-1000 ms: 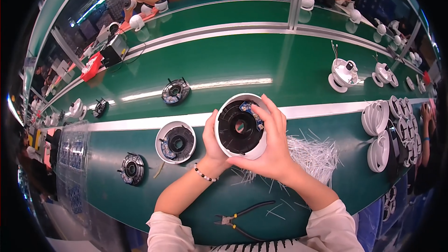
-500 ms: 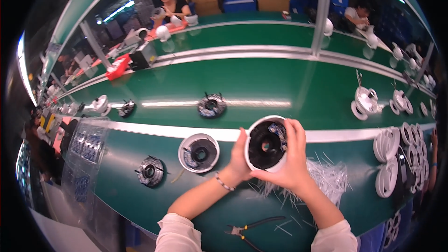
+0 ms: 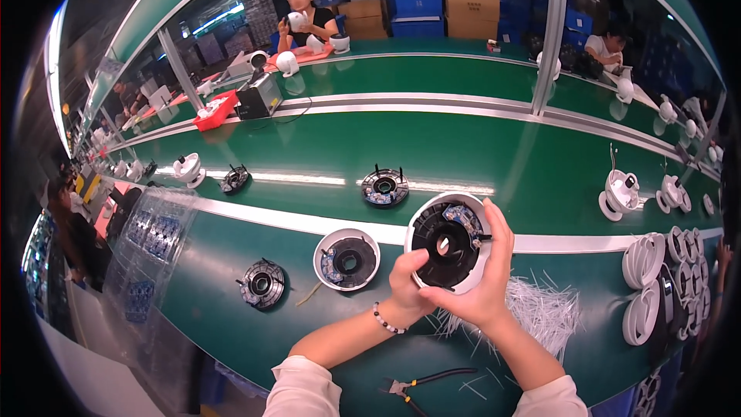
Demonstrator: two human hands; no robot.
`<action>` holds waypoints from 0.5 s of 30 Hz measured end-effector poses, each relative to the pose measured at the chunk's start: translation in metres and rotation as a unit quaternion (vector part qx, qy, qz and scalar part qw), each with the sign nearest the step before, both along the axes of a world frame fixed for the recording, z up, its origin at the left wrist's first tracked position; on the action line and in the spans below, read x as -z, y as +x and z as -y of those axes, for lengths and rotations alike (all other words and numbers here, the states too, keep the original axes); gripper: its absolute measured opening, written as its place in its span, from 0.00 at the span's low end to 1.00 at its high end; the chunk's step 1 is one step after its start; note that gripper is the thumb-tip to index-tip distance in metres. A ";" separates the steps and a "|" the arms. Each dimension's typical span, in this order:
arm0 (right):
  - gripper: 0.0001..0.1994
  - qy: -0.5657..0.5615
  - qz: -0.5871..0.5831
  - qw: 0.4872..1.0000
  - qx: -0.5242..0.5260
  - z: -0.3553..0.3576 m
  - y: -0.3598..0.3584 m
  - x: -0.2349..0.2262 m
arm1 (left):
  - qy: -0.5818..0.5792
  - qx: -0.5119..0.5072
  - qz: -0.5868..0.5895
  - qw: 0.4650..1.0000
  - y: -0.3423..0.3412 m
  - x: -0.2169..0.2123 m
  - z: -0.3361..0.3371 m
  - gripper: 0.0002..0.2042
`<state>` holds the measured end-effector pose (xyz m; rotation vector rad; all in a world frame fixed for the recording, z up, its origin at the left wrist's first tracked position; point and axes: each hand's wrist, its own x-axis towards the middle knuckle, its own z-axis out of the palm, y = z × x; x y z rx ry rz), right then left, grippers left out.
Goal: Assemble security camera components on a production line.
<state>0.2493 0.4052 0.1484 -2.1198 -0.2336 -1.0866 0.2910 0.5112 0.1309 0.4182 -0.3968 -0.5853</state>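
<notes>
Both my hands grip a round white housing (image 3: 480, 220) above the bench, its open side facing me. Inside it sits a black ring-shaped insert (image 3: 441, 262) with a blue circuit board (image 3: 461, 218) at the top. My left hand (image 3: 407, 284) holds the lower left rim, its thumb pressing on the black insert. My right hand (image 3: 488, 282) wraps the right side, fingers up along the wall and thumb under the lower rim. To the left lies a second white housing (image 3: 375, 270) with a similar insert, and beside it a loose black insert (image 3: 262, 284).
White strips (image 3: 544, 313) are heaped right of my hands. Cutting pliers (image 3: 400, 388) lie near the front edge. White rings (image 3: 641, 262) stand stacked at right. Circuit boards in clear plastic trays (image 3: 154, 235) are at left. Beyond the rail, a green belt (image 3: 324, 143) carries another insert (image 3: 384, 187).
My left thumb has come over the rim onto the black insert. The housing has turned slightly, showing more of its circuit board. The whole view has shifted a little.
</notes>
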 end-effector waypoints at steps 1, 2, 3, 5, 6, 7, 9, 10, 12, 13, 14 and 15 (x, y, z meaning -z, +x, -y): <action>0.53 -0.024 0.005 1.000 0.007 0.001 0.001 0.000 | 0.003 0.003 -0.023 1.000 0.003 -0.001 0.001 0.26; 0.51 -0.032 0.008 0.999 0.003 0.002 0.002 0.003 | 0.006 0.006 -0.045 0.999 0.008 -0.004 0.003 0.25; 0.48 -0.052 0.006 0.999 -0.007 0.001 0.000 0.000 | 0.024 0.010 -0.083 0.996 0.011 -0.012 0.000 0.23; 0.39 -0.080 -0.004 0.995 -0.059 0.000 -0.011 -0.008 | 0.038 0.045 -0.122 0.991 0.017 -0.013 -0.005 0.24; 0.35 -0.129 -0.025 0.988 -0.079 0.010 -0.016 -0.005 | 0.069 0.096 -0.128 0.985 0.020 -0.015 -0.006 0.25; 0.30 -0.175 -0.045 0.978 -0.104 0.019 -0.020 -0.002 | 0.100 0.130 -0.118 0.979 0.023 -0.014 -0.010 0.26; 0.19 -0.228 0.004 0.967 -0.115 0.039 -0.031 -0.003 | 0.192 0.146 -0.075 0.968 0.026 -0.012 -0.009 0.27; 0.17 -0.248 0.015 0.960 -0.125 0.048 -0.036 -0.001 | 0.242 0.144 -0.054 0.958 0.025 -0.009 -0.007 0.25; 0.14 -0.270 0.014 0.957 -0.104 0.056 -0.049 -0.004 | 0.296 0.101 -0.018 0.950 0.025 0.003 0.006 0.21; 0.13 -0.295 0.016 0.950 -0.099 0.062 -0.055 -0.002 | 0.319 0.110 0.024 0.941 0.027 0.009 0.014 0.19; 0.13 -0.318 0.017 0.944 -0.091 0.069 -0.061 0.000 | 0.339 0.122 0.027 0.933 0.028 0.012 0.022 0.18; 0.12 -0.326 0.014 0.942 -0.079 0.075 -0.067 0.000 | 0.344 0.145 0.032 0.927 0.027 0.012 0.033 0.18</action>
